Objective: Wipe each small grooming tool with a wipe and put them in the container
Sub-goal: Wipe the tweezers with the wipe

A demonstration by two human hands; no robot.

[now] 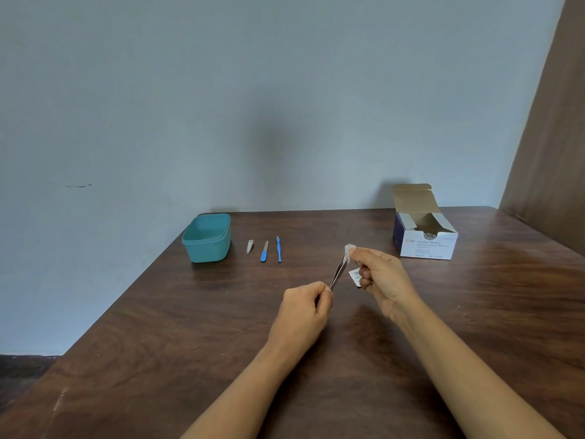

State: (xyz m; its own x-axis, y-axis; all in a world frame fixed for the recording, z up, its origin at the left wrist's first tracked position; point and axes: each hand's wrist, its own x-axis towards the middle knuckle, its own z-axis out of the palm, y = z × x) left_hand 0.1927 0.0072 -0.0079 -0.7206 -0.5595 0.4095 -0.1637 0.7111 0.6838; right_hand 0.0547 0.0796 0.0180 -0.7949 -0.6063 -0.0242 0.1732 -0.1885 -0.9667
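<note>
Wiping the slim metal tweezers (pixel 338 272), lifted above the middle of the dark wooden tabletop (pixel 158 343). With the left hand (pixel 305 308) pinching the near end firmly, draw the small white wipe (pixel 349 250), pinched round the far tips by the right hand (pixel 380 274), down both arms, turning to reach each face. Mind the torn sachet (pixel 356 277) tucked under the right hand's lower fingers. Then across to the teal plastic container (pixel 207 248) at the far left corner.
</note>
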